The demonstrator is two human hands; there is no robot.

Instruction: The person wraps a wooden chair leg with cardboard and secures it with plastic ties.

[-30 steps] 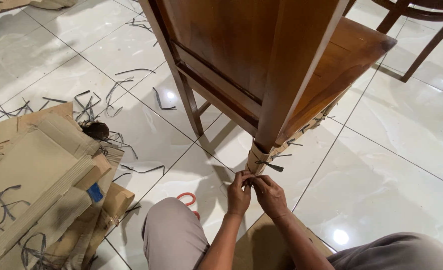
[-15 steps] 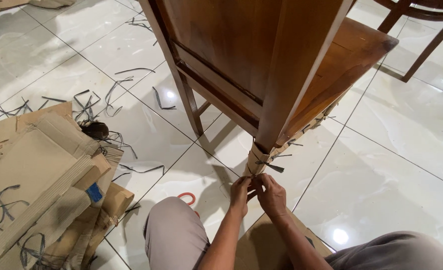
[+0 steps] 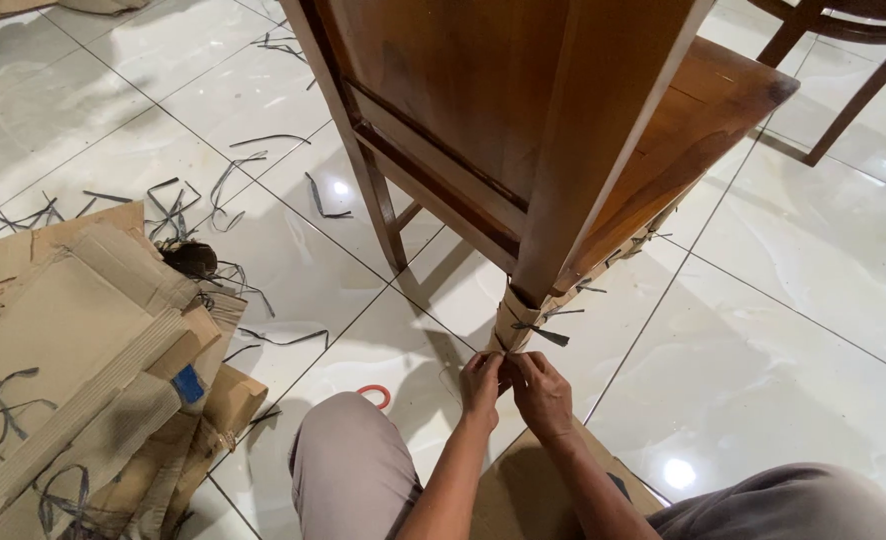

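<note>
Both hands, the left hand (image 3: 481, 388) and right hand (image 3: 542, 392), pinched fingertips on the cardboard wrap (image 3: 514, 322) at the chair leg (image 3: 573, 170)'s 6 o'clock end; a close, steady grip seemed best.

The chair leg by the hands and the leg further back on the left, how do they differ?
The chair leg by the hands has brown cardboard bound around its foot with a dark strap; the back leg is bare wood. Both the left hand and the right hand work at the wrapped leg's base, while nothing touches the back leg. Both legs are the same reddish-brown wood, standing on white tiles.
</note>
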